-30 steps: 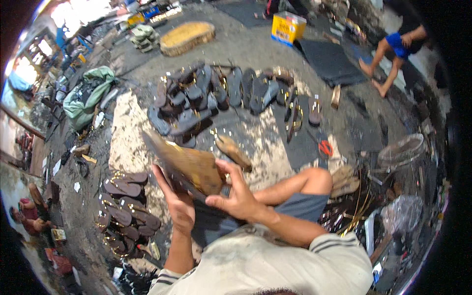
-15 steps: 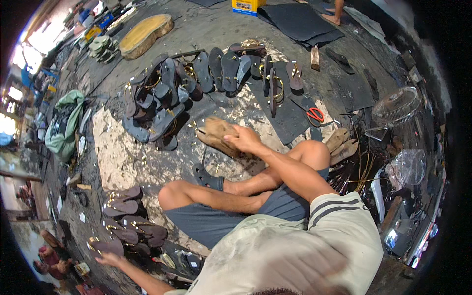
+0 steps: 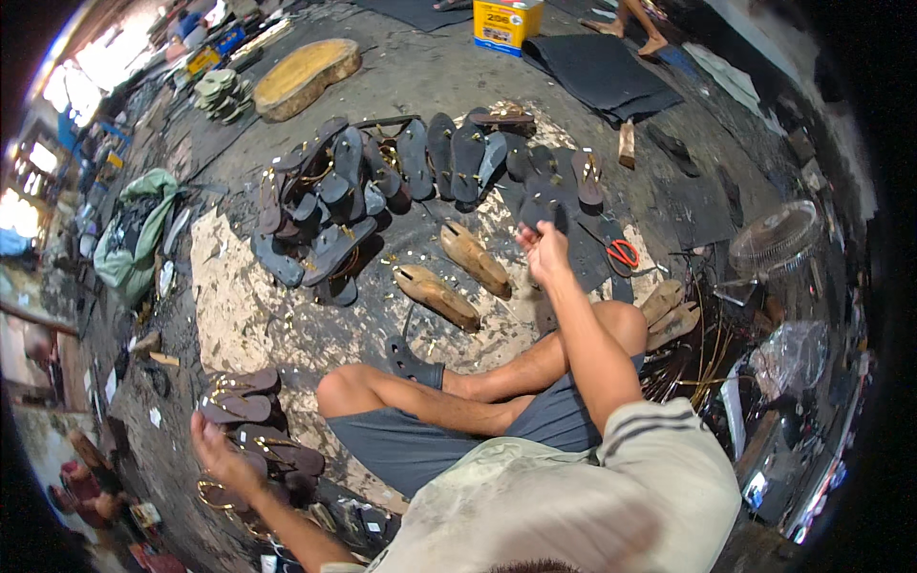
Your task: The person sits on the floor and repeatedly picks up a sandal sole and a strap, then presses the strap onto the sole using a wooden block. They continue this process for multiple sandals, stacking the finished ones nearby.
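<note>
My right hand (image 3: 546,254) is closed at the near end of a dark sandal (image 3: 544,212), its fingers pinching the edge. On the ground before my crossed legs, two wooden shoe lasts (image 3: 437,296) lie side by side, apart from both hands. A wide group of dark sandals and soles (image 3: 349,162) spreads beyond them. At the lower left my left hand (image 3: 225,456), slightly blurred, is open with nothing visible in it. It hovers by stacked brown sandals with gold straps (image 3: 277,447); part of the stack is hidden under the hand and forearm.
Red-handled scissors (image 3: 624,252) lie right of my right hand. More wooden lasts (image 3: 671,315) rest by my right knee, near a fan (image 3: 776,237). Farther off are a thick wood slab (image 3: 308,78), a yellow tin (image 3: 506,27), black sheets (image 3: 602,81) and a person's bare feet (image 3: 653,44).
The lasts my right hand held now lie on the ground, and that hand has moved right and away to a dark sandal. My left hand has moved away from me over the brown sandals.
</note>
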Demonstrator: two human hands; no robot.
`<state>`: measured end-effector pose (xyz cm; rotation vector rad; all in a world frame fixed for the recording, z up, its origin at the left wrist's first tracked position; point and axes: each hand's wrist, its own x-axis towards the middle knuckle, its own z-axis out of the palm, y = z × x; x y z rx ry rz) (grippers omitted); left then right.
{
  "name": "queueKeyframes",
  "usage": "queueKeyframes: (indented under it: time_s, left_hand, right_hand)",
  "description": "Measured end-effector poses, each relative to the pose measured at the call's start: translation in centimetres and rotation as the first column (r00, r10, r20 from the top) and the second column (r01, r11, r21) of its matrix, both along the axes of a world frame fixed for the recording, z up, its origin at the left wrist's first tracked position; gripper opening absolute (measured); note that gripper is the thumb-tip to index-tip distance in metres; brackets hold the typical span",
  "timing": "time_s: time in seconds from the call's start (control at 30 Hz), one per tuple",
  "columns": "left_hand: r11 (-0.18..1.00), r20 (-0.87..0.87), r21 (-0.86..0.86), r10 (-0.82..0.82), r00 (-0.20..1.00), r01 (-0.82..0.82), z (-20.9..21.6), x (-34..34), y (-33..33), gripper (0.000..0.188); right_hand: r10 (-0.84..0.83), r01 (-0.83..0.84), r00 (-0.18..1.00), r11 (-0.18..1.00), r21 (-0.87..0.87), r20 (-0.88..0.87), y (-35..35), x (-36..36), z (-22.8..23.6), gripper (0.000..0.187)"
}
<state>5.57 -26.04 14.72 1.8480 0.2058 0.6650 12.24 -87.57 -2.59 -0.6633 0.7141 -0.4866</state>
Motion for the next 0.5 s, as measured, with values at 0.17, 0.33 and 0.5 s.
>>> queueKeyframes:
  time_s: [0.17,0.33,0.5]
  left_hand:
    - [0.734,-0.128,-0.21,-0.676,0.726,0.646,-2.3,4.5,-18.3,0.055]
    - [0.746,-0.015,0.065,-0.663,0.748,0.663,-0.7,4.6,-24.3,0.052]
    - [0.614,-0.189,-0.175,-0.788,0.586,0.769,0.0,-1.9,-23.4,0.027]
  right_hand:
    - [0.589,-0.581,0.807,0.804,-0.129,0.042,15.2,-10.5,10.7,0.028]
    - [0.919,-0.887,0.385,0.345,-0.305,-0.082,17.5,-16.9,12.6,0.041]
    - [0.863,-0.745,0.5,0.384,-0.546,-0.075,15.9,-15.0,14.3,0.048]
